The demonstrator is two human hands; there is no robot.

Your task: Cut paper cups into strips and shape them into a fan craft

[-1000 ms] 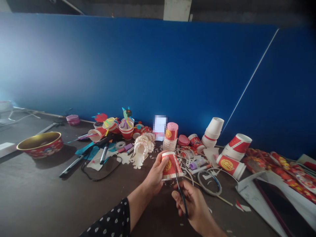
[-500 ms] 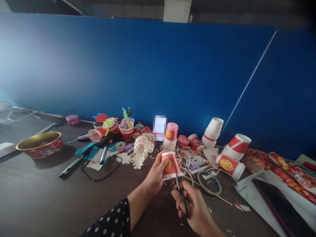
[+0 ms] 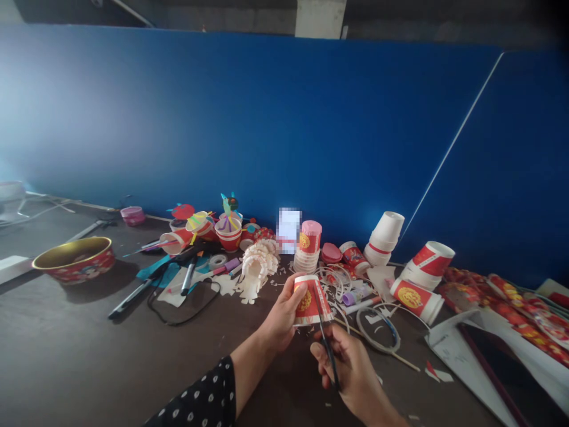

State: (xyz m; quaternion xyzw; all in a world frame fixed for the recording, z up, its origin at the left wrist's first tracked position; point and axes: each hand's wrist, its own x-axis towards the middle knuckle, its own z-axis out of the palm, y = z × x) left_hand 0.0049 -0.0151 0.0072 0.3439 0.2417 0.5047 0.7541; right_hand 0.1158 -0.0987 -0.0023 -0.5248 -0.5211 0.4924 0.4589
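Pinching a red paper cup (image 3: 312, 302) in my left hand (image 3: 281, 315), with scissors (image 3: 328, 350) in my right hand (image 3: 351, 372)
Thin, light paper that should dent under a hard squeeze, so a gentle hold on its side looks best; my left fingers wrap it, thumb pressed on, and my right fingers curl round the handles, blade against the cup, above the tabletop (image 3: 80, 350) toward its near edge

left hand (image 3: 282, 314) raised, gripping, right hand (image 3: 347, 370) gripping just below it, polka-dot sleeve (image 3: 195, 394) on left forearm
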